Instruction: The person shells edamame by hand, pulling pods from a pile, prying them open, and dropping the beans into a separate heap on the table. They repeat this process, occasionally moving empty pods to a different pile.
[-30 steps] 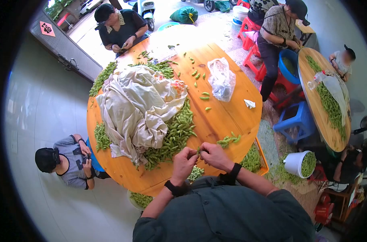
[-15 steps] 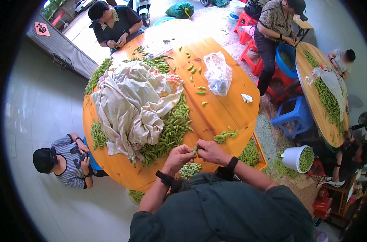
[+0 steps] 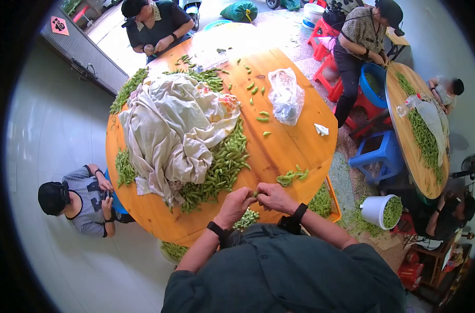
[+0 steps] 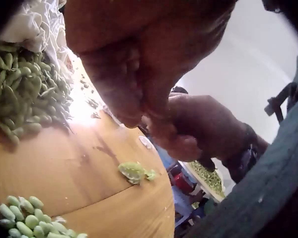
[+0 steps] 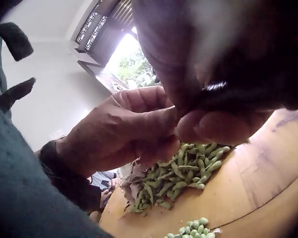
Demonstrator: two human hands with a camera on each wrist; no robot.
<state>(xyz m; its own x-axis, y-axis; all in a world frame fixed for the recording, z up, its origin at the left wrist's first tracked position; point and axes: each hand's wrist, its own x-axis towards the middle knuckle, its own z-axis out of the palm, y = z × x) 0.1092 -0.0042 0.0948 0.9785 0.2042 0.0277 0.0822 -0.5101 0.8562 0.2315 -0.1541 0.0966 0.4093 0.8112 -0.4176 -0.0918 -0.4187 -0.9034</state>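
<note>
Near the table's front edge the left hand (image 3: 234, 207) and right hand (image 3: 274, 198) meet, pinching a small green pod (image 3: 255, 194) between their fingertips. In both wrist views the fingers hide most of the pod. Shelled beans (image 3: 246, 219) lie in a small heap just below the hands, also at the lower left of the left wrist view. To the left is a big pile of pods (image 3: 216, 180), partly under a pale cloth (image 3: 169, 125). A few pods or husks (image 3: 293, 176) lie right of the right hand.
On the wooden table (image 3: 295, 146) are a clear plastic bag (image 3: 285, 96), a white tissue (image 3: 321, 129) and scattered pods. An orange crate (image 3: 333, 201) and a white bucket (image 3: 377, 211) stand to the right. Other people sit around this table and a second one (image 3: 404, 78).
The head view has shifted a little. Both hands stay together at the front edge; their fingers have closed in around the pod, which shows less than half a second ago.
</note>
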